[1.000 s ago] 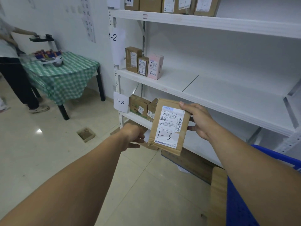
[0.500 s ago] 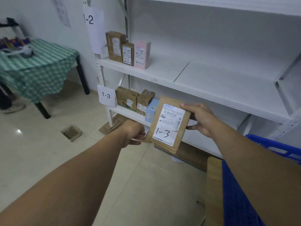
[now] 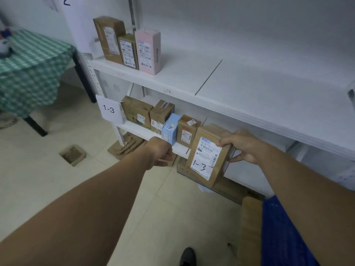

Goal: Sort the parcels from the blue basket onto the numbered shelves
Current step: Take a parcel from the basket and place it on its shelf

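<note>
Item in hand: brown parcel, centre right of the frame, tilted a little, held at the front edge of the lower shelf just right of the row standing there; whether it touches the shelf cannot be told. Its white shipping label carries barcodes, small print too fine to read, and a handwritten "1-3". Right hand: thumb on the label's upper corner, fingers wrapped round the parcel's right side, clamped on it. Left hand: centre of the frame, apart from the parcel, back to the camera, fingers curled under; whether they hold anything cannot be told. Shelf tag, left of centre: "1-3". Lower shelf row, left to right: brown box with green print, taped brown box, light blue box with a sticker reading "3000", small brown box with two white stickers. Upper shelf, upper left of centre: tall brown box, short brown box marked "1-2", pink box faintly marked "1-2". Paper sign at the top left edge, "-2" showing. Blue basket, lower right corner, partly hidden by the right forearm. Bench with green checked cloth, left edge. Flattened cardboard on the floor beneath the shelf; floor drain, left of centre; dark shoe, bottom edge.
</note>
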